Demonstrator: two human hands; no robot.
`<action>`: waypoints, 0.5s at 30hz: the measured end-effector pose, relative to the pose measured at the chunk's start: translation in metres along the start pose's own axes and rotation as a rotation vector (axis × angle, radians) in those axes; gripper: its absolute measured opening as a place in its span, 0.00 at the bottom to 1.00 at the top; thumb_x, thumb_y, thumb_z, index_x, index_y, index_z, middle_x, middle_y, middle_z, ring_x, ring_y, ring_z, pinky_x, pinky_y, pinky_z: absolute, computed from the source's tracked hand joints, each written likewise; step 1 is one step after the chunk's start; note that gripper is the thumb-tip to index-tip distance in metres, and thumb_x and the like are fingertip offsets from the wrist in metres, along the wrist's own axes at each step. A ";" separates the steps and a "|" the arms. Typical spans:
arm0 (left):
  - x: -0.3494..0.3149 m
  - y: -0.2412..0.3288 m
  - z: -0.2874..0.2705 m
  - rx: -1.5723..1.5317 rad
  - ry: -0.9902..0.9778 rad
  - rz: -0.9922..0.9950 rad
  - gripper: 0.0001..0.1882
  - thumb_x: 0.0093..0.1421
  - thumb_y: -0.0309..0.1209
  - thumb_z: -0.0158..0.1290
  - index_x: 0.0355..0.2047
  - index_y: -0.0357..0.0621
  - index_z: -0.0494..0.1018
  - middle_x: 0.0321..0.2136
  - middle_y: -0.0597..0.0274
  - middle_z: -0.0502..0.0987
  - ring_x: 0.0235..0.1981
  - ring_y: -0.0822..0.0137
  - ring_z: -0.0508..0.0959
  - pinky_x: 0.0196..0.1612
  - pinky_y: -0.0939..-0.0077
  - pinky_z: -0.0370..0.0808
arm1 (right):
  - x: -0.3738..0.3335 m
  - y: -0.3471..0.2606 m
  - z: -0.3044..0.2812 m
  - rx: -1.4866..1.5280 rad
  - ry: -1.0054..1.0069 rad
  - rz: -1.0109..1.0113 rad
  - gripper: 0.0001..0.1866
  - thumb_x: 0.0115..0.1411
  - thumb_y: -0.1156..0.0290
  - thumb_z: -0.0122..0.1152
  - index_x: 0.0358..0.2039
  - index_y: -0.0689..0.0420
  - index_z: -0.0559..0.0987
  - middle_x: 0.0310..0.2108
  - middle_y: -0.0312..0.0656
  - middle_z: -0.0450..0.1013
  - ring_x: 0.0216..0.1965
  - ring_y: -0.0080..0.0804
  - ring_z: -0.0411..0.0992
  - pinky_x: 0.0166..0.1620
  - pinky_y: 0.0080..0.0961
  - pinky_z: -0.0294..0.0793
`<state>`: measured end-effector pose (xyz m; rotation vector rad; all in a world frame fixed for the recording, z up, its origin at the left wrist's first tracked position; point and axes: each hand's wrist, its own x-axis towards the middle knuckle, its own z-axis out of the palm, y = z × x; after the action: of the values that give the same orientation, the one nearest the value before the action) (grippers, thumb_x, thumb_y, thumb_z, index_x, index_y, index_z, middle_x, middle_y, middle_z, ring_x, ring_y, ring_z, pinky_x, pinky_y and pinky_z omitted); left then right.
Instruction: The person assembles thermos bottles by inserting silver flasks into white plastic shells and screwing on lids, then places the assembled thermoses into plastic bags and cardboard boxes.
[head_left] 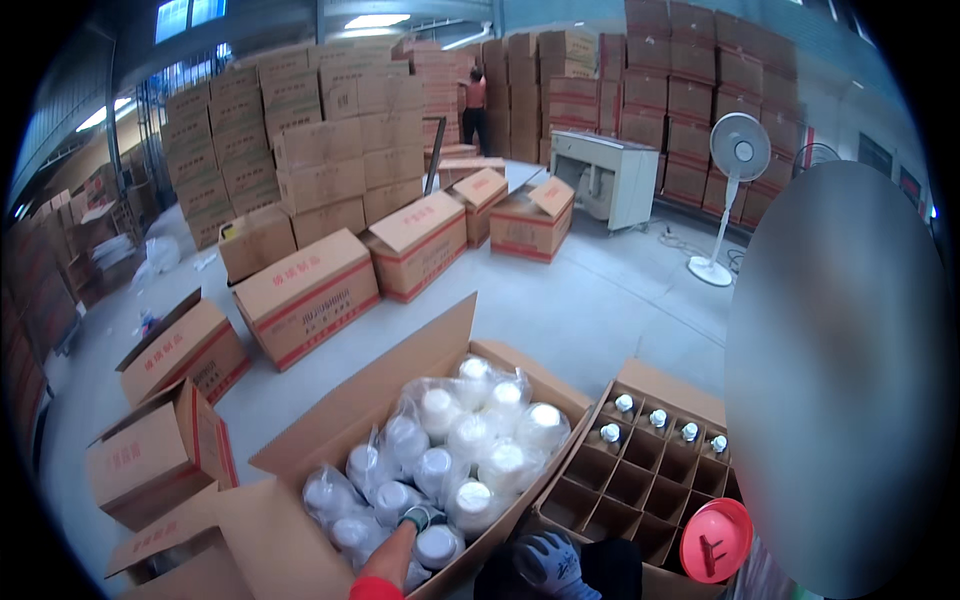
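My left hand (422, 517), in a greyish glove below a red sleeve, reaches into an open cardboard carton (375, 375). It touches the plastic-wrapped white bottles (470, 437) packed inside; its fingers are mostly hidden among them. My right hand (552, 566), in a blue-grey glove, lies over my dark-clad leg with its fingers extended and nothing visible in them. Just right of it stands a divided carton (665, 385), where several white-topped bottles (657, 418) fill cells toward the back. A round red plastic dish (716, 530) with a dark item in it rests on its near right corner.
Several cardboard cartons (310, 295) with red bands stand on the floor to the left and ahead. Tall carton stacks (340, 130) rise behind. A standing fan (741, 150) and a white cabinet (605, 175) are at the far right. A person (474, 105) stands in the distance.
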<state>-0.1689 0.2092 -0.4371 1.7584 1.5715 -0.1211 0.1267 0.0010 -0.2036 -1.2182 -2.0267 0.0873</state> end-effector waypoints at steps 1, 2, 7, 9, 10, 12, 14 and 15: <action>-0.016 0.013 -0.011 -0.057 -0.009 0.059 0.24 0.54 0.44 0.56 0.47 0.44 0.77 0.49 0.54 0.76 0.50 0.58 0.74 0.54 0.66 0.69 | -0.008 0.006 0.006 -0.003 -0.033 0.007 0.26 0.49 0.64 0.67 0.50 0.53 0.75 0.42 0.47 0.73 0.49 0.47 0.69 0.55 0.39 0.67; -0.041 0.045 -0.033 -0.117 -0.038 0.126 0.21 0.56 0.42 0.55 0.46 0.45 0.77 0.48 0.56 0.77 0.49 0.59 0.75 0.53 0.67 0.70 | -0.017 0.015 0.009 -0.016 -0.074 0.030 0.29 0.49 0.63 0.67 0.53 0.54 0.74 0.46 0.48 0.72 0.52 0.46 0.68 0.57 0.40 0.65; -0.125 0.033 -0.099 -0.169 0.112 0.593 0.12 0.61 0.32 0.51 0.40 0.42 0.80 0.44 0.60 0.79 0.44 0.67 0.77 0.50 0.74 0.73 | 0.001 -0.001 0.005 0.039 -0.093 0.013 0.15 0.50 0.61 0.65 0.38 0.51 0.78 0.40 0.41 0.74 0.45 0.42 0.71 0.53 0.41 0.68; -0.199 0.101 -0.136 -0.238 0.260 0.614 0.14 0.58 0.21 0.48 0.43 0.38 0.78 0.44 0.57 0.79 0.46 0.64 0.78 0.55 0.71 0.71 | 0.001 0.003 0.006 0.131 0.005 0.155 0.17 0.50 0.64 0.64 0.41 0.52 0.78 0.42 0.43 0.73 0.46 0.44 0.70 0.53 0.40 0.67; -0.237 0.132 -0.150 -0.907 0.208 0.462 0.12 0.60 0.27 0.51 0.41 0.35 0.79 0.41 0.56 0.80 0.43 0.67 0.77 0.52 0.74 0.72 | 0.007 0.000 0.005 0.256 0.069 0.219 0.19 0.50 0.67 0.64 0.44 0.54 0.78 0.43 0.47 0.73 0.47 0.47 0.69 0.54 0.39 0.67; -0.275 0.149 -0.158 -1.242 0.247 0.689 0.11 0.61 0.25 0.48 0.40 0.35 0.77 0.43 0.57 0.79 0.45 0.66 0.76 0.53 0.72 0.71 | 0.020 -0.011 -0.004 0.590 0.213 0.448 0.25 0.54 0.70 0.63 0.54 0.58 0.72 0.49 0.48 0.70 0.52 0.42 0.68 0.54 0.34 0.67; -0.277 0.173 -0.145 -1.430 0.170 0.875 0.12 0.63 0.26 0.45 0.42 0.36 0.75 0.46 0.57 0.77 0.46 0.68 0.75 0.53 0.71 0.70 | 0.009 0.026 0.015 0.963 0.536 0.528 0.29 0.55 0.73 0.63 0.58 0.58 0.67 0.52 0.44 0.66 0.54 0.37 0.65 0.55 0.29 0.67; -0.289 0.196 -0.120 -1.515 0.202 0.839 0.14 0.65 0.28 0.44 0.48 0.37 0.71 0.48 0.56 0.76 0.48 0.65 0.75 0.55 0.69 0.69 | 0.001 0.035 -0.002 0.633 0.459 0.426 0.27 0.57 0.72 0.61 0.57 0.58 0.66 0.51 0.44 0.67 0.53 0.37 0.65 0.55 0.31 0.68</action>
<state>-0.1128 0.0537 -0.1076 0.9509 0.4685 1.3097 0.1529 0.0204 -0.2161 -1.0998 -1.1855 0.5569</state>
